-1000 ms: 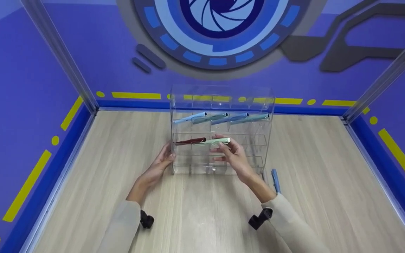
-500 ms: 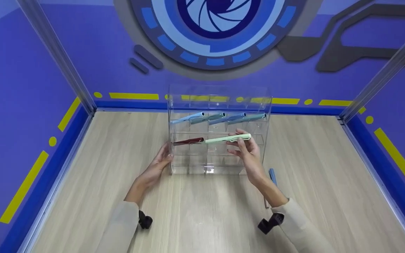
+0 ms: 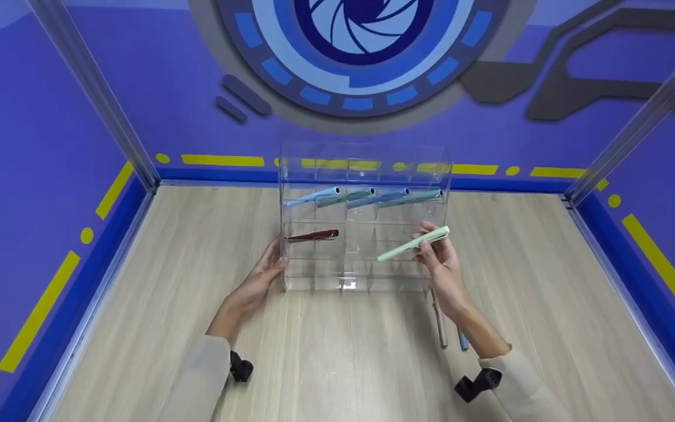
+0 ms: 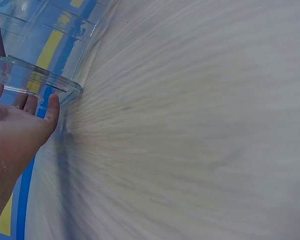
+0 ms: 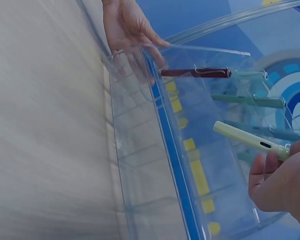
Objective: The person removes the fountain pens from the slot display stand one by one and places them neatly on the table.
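My right hand (image 3: 447, 274) pinches a pale green pen (image 3: 412, 244) by its clip end, in front of the right part of a clear acrylic pen stand (image 3: 361, 285). The pen's other end points left and down. On the stand's left side rests my left hand (image 3: 258, 280), thumb at the front edge and fingers along the outside. A dark red pen (image 3: 314, 235) lies in the middle tier at the left, seen also in the right wrist view as a maroon pen (image 5: 197, 73). Higher up, a row of blue and teal pens includes a light blue pen (image 3: 314, 196).
A brown pen (image 3: 440, 323) and a blue pen (image 3: 463, 340) lie on the wooden table (image 3: 337, 363), partly behind or beside my right forearm. Behind the stand rises a purple-blue wall (image 3: 197, 129). Metal frame posts (image 3: 103, 94) mark the corners.
The pale green pen has come out of the middle tier beside the dark red pen and moved right with my right hand, now tilting downward. My left hand stays at the stand.
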Tool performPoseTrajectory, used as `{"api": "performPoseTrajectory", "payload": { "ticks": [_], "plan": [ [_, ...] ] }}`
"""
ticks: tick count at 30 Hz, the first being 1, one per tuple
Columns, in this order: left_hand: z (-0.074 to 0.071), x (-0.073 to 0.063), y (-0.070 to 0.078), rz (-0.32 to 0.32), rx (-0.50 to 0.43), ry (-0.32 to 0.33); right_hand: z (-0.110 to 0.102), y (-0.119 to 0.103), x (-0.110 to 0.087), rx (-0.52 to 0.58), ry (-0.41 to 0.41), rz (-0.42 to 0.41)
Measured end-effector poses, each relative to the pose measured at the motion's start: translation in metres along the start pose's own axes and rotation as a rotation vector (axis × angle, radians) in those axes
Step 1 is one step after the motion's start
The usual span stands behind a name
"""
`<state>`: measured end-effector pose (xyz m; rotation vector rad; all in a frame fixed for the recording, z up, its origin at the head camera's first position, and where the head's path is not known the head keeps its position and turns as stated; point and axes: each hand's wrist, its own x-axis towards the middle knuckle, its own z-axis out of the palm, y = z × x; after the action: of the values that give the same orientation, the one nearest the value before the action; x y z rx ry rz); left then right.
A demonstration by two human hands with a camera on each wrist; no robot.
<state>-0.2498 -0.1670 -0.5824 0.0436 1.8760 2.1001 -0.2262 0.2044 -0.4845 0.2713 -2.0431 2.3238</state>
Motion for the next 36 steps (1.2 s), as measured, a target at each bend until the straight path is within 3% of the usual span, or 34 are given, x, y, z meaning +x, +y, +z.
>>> {"api": "performPoseTrajectory", "payload": {
  "ticks": [9, 16, 21, 28, 36],
  "plan": [
    [0.001, -0.002, -0.001, 0.006, -0.014, -0.002, -0.035, -0.002, -0.006, -0.030, 0.020, 0.014],
    [0.002, -0.002, -0.002, 0.010, -0.002, 0.000, -0.062, -0.003, -0.012, -0.061, 0.170, 0.075],
    [0.001, -0.003, -0.003, 0.014, 0.013, -0.007, -0.082, 0.003, -0.017, -0.137, 0.213, 0.155],
    [-0.004, -0.007, -0.003, -0.005, 0.021, 0.001, -0.101, 0.018, -0.021, -0.180, 0.229, 0.213],
    [-0.004, -0.001, 0.000, -0.006, 0.020, -0.015, -0.124, 0.025, -0.016, -0.258, 0.225, 0.262]
  ]
}}
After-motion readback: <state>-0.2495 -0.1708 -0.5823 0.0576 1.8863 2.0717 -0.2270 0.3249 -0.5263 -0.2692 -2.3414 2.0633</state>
